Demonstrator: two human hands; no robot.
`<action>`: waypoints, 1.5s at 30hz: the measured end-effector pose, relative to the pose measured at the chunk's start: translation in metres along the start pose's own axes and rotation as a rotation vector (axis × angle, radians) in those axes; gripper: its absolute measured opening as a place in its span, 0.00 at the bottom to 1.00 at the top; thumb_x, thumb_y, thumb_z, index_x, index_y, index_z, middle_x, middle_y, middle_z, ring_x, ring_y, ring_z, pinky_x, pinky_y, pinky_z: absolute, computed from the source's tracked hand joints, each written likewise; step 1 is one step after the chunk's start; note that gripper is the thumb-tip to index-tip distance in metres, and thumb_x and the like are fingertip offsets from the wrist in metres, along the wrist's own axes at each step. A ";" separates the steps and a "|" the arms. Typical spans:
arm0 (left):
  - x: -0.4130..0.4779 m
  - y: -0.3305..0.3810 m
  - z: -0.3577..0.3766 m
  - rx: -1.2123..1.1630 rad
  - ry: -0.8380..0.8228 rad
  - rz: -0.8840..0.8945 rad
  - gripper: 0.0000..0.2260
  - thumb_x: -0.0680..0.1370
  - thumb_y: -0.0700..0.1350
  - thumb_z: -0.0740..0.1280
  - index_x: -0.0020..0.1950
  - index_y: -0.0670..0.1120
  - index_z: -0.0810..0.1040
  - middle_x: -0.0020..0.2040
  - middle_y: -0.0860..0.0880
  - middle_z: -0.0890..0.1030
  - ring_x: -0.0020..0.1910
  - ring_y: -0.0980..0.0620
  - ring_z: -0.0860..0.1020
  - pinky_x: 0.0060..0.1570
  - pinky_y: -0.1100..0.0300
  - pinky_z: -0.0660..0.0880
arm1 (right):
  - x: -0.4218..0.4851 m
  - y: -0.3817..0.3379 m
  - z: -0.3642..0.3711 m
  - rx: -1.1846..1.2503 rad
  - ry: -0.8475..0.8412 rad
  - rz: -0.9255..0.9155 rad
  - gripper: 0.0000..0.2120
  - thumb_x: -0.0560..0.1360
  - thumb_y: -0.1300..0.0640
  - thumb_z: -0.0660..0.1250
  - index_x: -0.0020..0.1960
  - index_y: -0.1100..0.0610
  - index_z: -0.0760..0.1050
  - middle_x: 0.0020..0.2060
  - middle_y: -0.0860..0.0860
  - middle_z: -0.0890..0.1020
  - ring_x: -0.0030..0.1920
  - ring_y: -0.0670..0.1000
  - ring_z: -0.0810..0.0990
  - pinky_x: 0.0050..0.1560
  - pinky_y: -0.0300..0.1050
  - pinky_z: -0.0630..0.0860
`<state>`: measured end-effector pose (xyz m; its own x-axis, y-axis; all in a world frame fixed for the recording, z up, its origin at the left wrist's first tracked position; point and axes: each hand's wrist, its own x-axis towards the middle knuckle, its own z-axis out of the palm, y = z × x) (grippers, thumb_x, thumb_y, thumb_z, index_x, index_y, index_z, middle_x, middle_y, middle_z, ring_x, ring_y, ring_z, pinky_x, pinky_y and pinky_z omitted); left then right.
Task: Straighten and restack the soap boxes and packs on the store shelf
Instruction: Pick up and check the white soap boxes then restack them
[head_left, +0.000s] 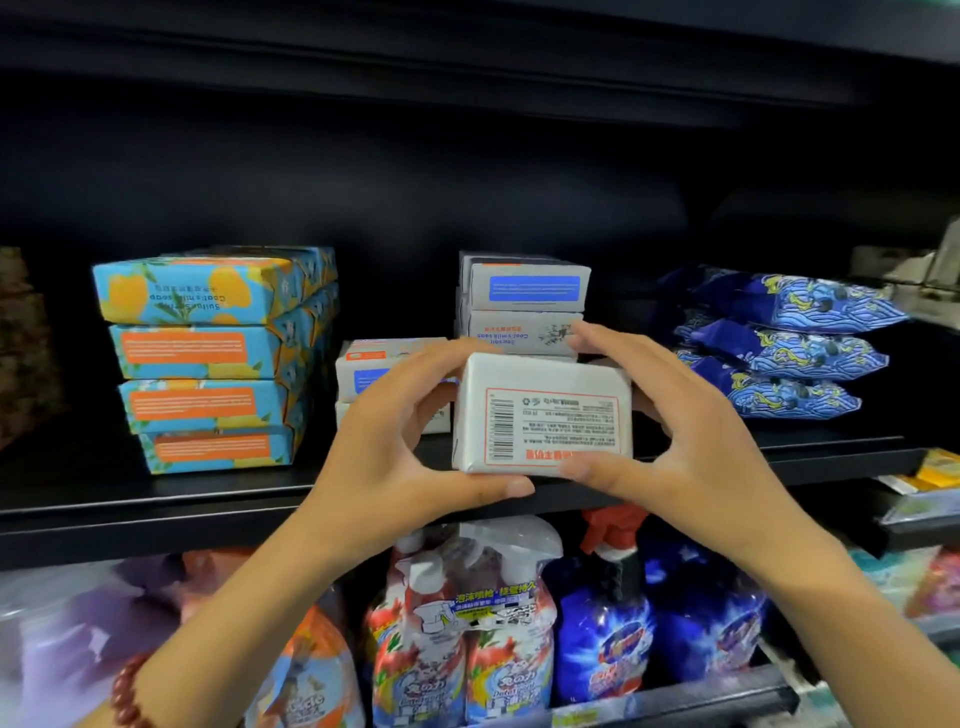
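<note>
I hold a white soap box (545, 415) with a red-framed label and barcode in front of the shelf's middle. My left hand (395, 441) grips its left side, thumb under the bottom edge. My right hand (670, 431) grips its right side, fingers over the top. Behind it stands a stack of white soap boxes (524, 306) with blue labels. A lower pile of white boxes (379, 374) lies left of that, partly hidden by my left hand. Several blue-and-orange soap boxes (208, 358) are stacked at the left.
Blue patterned packs (779, 343) are piled at the right on the black shelf (156, 499). Spray bottles (467, 623) and blue bottles (602, 623) fill the shelf below. Yellow goods (935, 467) sit at the far right edge.
</note>
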<state>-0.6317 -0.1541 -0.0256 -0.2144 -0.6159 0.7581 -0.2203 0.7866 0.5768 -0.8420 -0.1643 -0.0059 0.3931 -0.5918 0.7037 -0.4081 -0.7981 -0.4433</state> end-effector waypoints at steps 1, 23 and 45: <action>0.000 -0.002 0.002 -0.017 -0.008 -0.003 0.32 0.62 0.47 0.78 0.63 0.44 0.72 0.59 0.49 0.78 0.63 0.47 0.75 0.60 0.58 0.72 | 0.000 0.000 -0.002 0.042 -0.003 0.046 0.41 0.60 0.40 0.73 0.69 0.49 0.66 0.62 0.43 0.74 0.63 0.42 0.73 0.62 0.43 0.71; 0.006 -0.002 0.011 0.190 0.114 0.250 0.18 0.69 0.48 0.73 0.57 0.49 0.77 0.54 0.56 0.80 0.56 0.57 0.78 0.56 0.61 0.74 | -0.024 0.018 0.013 -0.203 0.375 -0.473 0.16 0.68 0.66 0.70 0.53 0.61 0.69 0.48 0.55 0.74 0.53 0.49 0.74 0.56 0.37 0.70; -0.028 -0.028 -0.001 0.707 0.083 -0.084 0.14 0.70 0.57 0.72 0.46 0.47 0.81 0.43 0.55 0.82 0.44 0.55 0.80 0.44 0.58 0.77 | -0.049 0.069 -0.019 -0.722 0.607 -0.254 0.09 0.70 0.68 0.67 0.50 0.70 0.78 0.46 0.63 0.81 0.50 0.57 0.76 0.55 0.44 0.71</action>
<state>-0.6189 -0.1592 -0.0630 -0.1026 -0.6460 0.7564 -0.8026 0.5029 0.3208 -0.9055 -0.1885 -0.0606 0.1304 -0.0914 0.9872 -0.8557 -0.5134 0.0655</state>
